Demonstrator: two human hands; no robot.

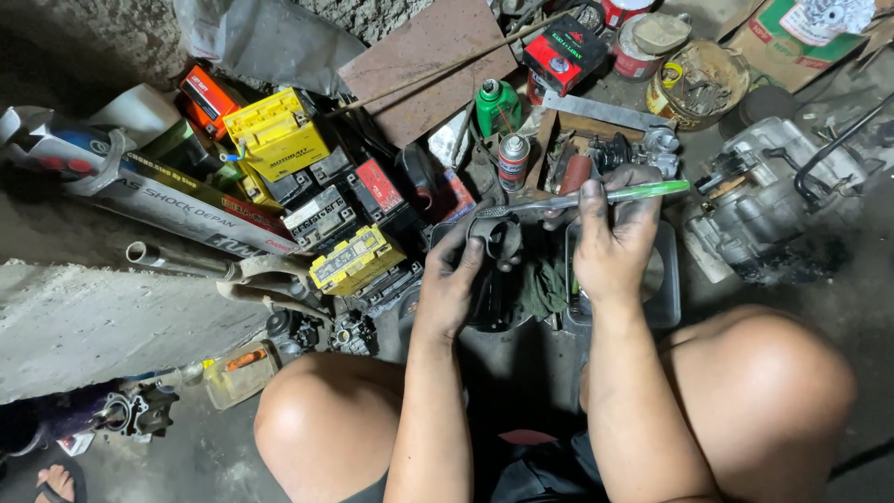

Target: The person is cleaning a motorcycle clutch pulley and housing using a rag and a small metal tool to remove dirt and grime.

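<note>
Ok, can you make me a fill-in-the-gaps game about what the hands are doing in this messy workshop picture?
1. The right hand holds a toothbrush with a translucent ____ handle.
2. The left hand grips a curved dark ____ part.
3. The boxy battery at upper left, beside the orange box, is coloured ____.
4. The person's two bare ____ frame the bottom of the view.

Missing words: green; metal; yellow; knees

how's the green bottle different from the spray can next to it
The green bottle is squat and wide, green all over with a green cap. The spray can is slimmer, a grey cylinder with a red band and a small nozzle on top. The bottle stands farther from the hands; the can is nearer the left hand. Both stand upright among the clutter on the floor.
</note>
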